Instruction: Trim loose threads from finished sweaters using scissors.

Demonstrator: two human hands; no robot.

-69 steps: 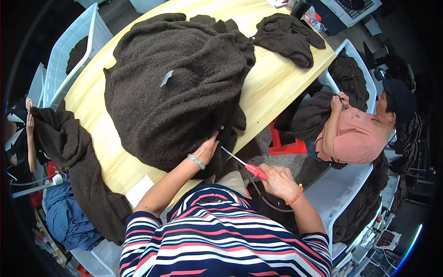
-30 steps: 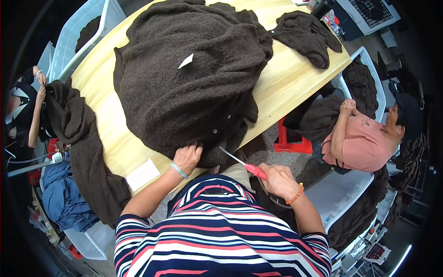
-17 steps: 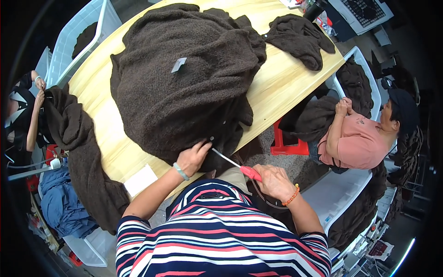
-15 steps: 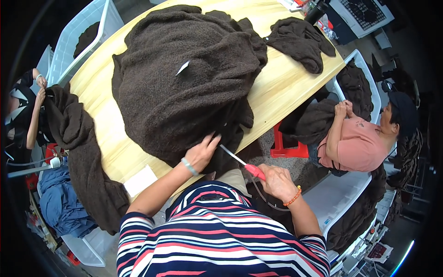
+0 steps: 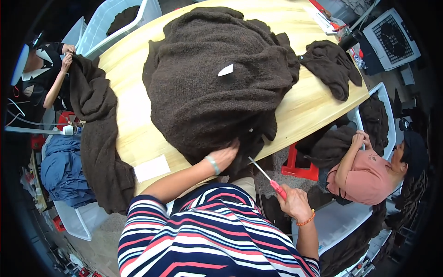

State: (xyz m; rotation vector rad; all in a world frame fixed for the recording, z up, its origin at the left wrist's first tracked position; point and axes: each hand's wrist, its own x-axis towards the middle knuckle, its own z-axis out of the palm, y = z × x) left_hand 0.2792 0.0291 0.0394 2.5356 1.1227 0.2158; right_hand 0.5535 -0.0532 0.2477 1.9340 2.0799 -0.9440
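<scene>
A large heap of dark brown knit fabric (image 5: 207,87) covers the middle of the table, with a small white tag (image 5: 225,70) on top. My left hand (image 5: 224,158) is at its near edge, fingers closed on the cloth and fingertips partly hidden in it. In my right hand (image 5: 295,203) is a red-handled tool (image 5: 278,188) with a long thin metal shaft. Its tip points up and left, just off the table's near edge, close beside the fabric but apart from it. My right fingers wrap around the handle.
A white paper (image 5: 152,169) lies by the wooden table's (image 5: 129,83) near edge. One smaller brown garment (image 5: 330,67) rests at the right; another (image 5: 99,124) hangs over the left. Two people handle brown cloth at the sides. Plastic bins (image 5: 120,30) and a red stool (image 5: 297,166) stand around.
The view has shifted, so the table appears farther right. My left fingers have drawn in toward the cloth and sunk into it. The tool remains in my right hand, its tip off the fabric.
</scene>
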